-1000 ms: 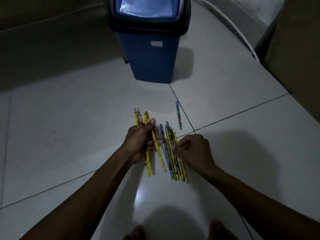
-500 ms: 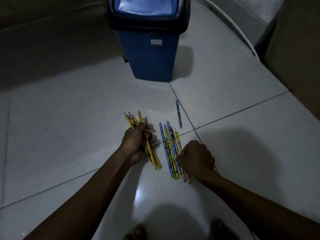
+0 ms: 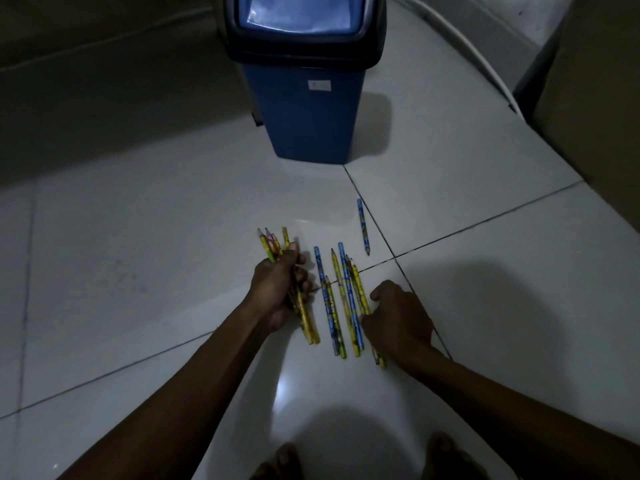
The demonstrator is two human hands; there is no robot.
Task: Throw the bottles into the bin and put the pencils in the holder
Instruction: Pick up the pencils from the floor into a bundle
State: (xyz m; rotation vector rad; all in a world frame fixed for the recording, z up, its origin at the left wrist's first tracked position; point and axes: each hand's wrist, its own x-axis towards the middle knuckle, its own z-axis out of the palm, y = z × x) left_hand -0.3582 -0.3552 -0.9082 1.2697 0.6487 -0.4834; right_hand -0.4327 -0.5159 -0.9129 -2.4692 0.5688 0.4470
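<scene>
My left hand [image 3: 278, 289] grips a bundle of yellow pencils [image 3: 306, 318], their tips fanning out above my fist and their ends trailing onto the floor. Several blue and yellow pencils [image 3: 341, 299] lie side by side on the white tile floor just right of it. My right hand [image 3: 398, 317] rests curled at the right edge of that row, fingers on the rightmost pencils. A single blue pencil [image 3: 363, 225] lies apart, farther away. The blue bin [image 3: 304, 74] with a black swing lid stands beyond. No bottle or holder is in view.
A white cable [image 3: 467, 46] runs along the floor at the back right. A brown box or cabinet side [image 3: 595, 98] rises at the right. My bare toes [image 3: 284, 462] show at the bottom edge. Dark shadow covers the left floor.
My left hand has gathered its pencils into a tighter bundle and tilted them left. My right hand slid down and right along the row of pencils on the floor.
</scene>
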